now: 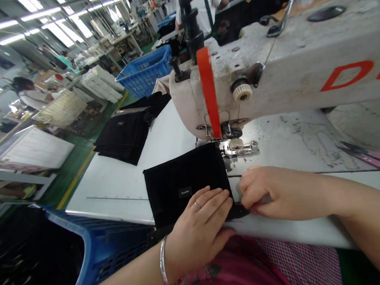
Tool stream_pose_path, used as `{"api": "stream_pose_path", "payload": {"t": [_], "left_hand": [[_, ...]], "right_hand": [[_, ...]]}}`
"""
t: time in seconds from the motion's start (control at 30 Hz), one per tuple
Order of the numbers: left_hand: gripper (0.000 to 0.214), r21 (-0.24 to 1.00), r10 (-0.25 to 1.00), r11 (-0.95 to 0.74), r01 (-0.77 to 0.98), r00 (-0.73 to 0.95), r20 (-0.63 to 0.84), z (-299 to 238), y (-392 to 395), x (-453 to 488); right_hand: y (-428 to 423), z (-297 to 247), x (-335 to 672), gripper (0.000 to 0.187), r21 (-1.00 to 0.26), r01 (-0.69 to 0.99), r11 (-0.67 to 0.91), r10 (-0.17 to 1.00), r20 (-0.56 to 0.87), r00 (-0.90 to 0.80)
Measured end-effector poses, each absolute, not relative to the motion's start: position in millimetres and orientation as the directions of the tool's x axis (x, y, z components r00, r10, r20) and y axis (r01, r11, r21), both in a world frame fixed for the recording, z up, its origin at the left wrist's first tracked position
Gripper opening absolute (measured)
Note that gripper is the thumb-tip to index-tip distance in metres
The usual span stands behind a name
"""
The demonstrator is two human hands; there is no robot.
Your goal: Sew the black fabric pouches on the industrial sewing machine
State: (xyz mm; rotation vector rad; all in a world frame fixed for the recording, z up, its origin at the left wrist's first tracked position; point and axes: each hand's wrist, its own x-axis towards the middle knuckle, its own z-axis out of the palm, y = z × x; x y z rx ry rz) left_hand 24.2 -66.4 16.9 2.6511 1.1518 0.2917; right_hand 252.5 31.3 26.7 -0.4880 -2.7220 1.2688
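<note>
Fingers (213, 204) of left hand (197, 234) are lying flat and slightly spread on black pouch (179, 180), pressing it against bench (111, 209), not gripping. Ring (197, 205) is sitting on one finger, bangle (162, 261) on wrist. Fingers (250, 186) of right hand (280, 193) are curled narrow at pouch's right edge, seemingly pinching it near lower corner; thumb is hidden, so exact grip is unconfirmed.

Pouch is lying on bench between both hands, small label (185, 192) facing up. Its upper right corner is sitting right at presser foot (237, 148); can't tell if it's under it. Sewing machine (300, 62) is overhanging that spot, with red strap (208, 91) hanging down its end. Pink-handled scissors (367, 155) are lying on bench at far right.

Stack of black pouches (122, 139) is lying further along bench. Blue basket (87, 243) holding dark items is standing at lower left, beside bench. Blue crate (144, 71) is sitting beyond the bench. Co-worker in white shirt and green apron straps (196, 7) is standing past machine, and another co-worker (26, 93) is working at far left.
</note>
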Motion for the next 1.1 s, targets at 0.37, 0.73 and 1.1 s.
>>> {"api": "stream_pose_path", "payload": {"t": [0.37, 0.73, 1.1], "left_hand": [[0.046, 0.325, 0.695, -0.71, 0.625, 0.696, 0.18, 10.5, -39.2, 12.2], [0.033, 0.342, 0.582, -0.804, 0.486, 0.762, 0.285, 0.7, 25.5, -7.4], [0.032, 0.31, 0.551, -0.831, 0.463, 0.764, 0.335, -6.0, 72.0, -13.3]], "right_hand": [[34.4, -2.7, 252.0, 0.029, -0.567, 0.327, 0.756, 0.526, 0.229, -0.819], [41.4, -2.8, 243.2, 0.042, -0.538, 0.408, 0.738, 0.592, 0.225, -0.774], [43.6, -9.2, 234.8, 0.043, -0.43, 0.609, 0.667, 0.727, 0.196, -0.658]]}}
